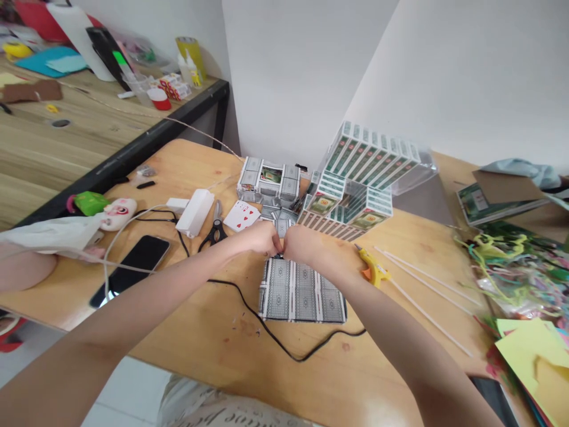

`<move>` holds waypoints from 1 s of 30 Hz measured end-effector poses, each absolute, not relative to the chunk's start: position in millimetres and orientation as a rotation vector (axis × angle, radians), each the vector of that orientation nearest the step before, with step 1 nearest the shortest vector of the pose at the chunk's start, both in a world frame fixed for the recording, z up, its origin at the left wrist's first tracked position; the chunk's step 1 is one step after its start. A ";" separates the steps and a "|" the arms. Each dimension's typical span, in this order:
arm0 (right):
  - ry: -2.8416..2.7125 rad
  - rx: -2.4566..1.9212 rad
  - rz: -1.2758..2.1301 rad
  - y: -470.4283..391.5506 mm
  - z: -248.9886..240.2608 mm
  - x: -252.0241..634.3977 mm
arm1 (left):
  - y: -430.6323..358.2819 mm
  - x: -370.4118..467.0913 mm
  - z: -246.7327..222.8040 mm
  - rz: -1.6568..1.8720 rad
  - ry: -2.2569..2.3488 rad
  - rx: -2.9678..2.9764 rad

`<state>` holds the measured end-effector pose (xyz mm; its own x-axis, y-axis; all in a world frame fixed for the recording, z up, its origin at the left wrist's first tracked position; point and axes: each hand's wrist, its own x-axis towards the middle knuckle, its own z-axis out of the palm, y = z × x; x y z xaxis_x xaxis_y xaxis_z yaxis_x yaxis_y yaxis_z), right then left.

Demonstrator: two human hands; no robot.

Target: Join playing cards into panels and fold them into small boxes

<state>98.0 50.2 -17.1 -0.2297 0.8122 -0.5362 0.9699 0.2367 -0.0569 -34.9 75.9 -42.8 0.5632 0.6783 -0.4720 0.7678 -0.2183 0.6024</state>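
My left hand [263,237] and my right hand [300,244] meet at the back edge of a box covered with grey-patterned playing cards [304,290]. Fingers of both are closed in a pinch, close together. Whatever lies between the fingertips is too small and hidden to make out. Just behind my hands are more grey-backed cards [281,226], partly covered by them. Farther back stands a second card-covered structure [269,179] with an opening in its middle. Face-up playing cards [242,216] lie left of it.
Black scissors [215,228], a white power adapter [194,212] and a phone [133,267] lie left. Stacked card boxes [373,154] stand behind. A yellow glue gun [373,268] and white sticks [431,317] lie right. A black cable [284,353] crosses in front; another person's arm [26,270] rests left.
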 end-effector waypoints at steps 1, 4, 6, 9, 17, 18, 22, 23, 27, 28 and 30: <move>2.122 1.635 -0.538 50.3 -17.5 97.6 | 76.6 -34.5 -42.7 -0.150 1.162 1.950; 2.126 1.636 -0.531 50.3 -19.0 97.1 | 80.1 -32.4 -42.3 -0.177 1.147 1.973; 2.128 1.643 -0.531 49.8 -19.7 97.2 | 82.9 -30.2 -41.9 -0.179 1.136 2.023; 2.134 1.658 -0.545 48.9 -18.8 98.6 | 84.9 -27.3 -41.2 -0.161 1.105 2.123; 2.152 1.589 -0.793 51.6 -9.6 116.7 | 72.8 -25.7 -39.8 -0.088 1.026 2.319; 2.154 1.578 -0.828 52.2 -10.3 119.7 | 71.6 -25.6 -39.8 -0.083 1.024 2.330; 2.184 1.540 -0.915 53.2 -14.5 127.5 | 68.9 -25.1 -41.2 -0.072 1.001 2.365; 2.201 1.526 -0.919 53.0 -14.8 128.2 | 68.5 -25.1 -41.7 -0.068 0.990 2.371; 2.306 1.450 -0.849 51.7 -13.3 128.0 | 66.6 -26.2 -42.4 -0.043 0.951 2.396; 2.329 1.435 -0.815 51.4 -13.1 127.6 | 66.0 -26.6 -42.2 -0.032 0.943 2.401; 2.355 1.419 -0.743 50.6 -14.0 126.5 | 65.0 -27.8 -42.2 -0.009 0.928 2.406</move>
<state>126.5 50.6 -14.0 -0.4713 0.7308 -0.4937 0.8818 0.3810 -0.2779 -27.8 65.0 -42.2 0.7612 0.6177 -0.1975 0.6212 -0.6071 0.4955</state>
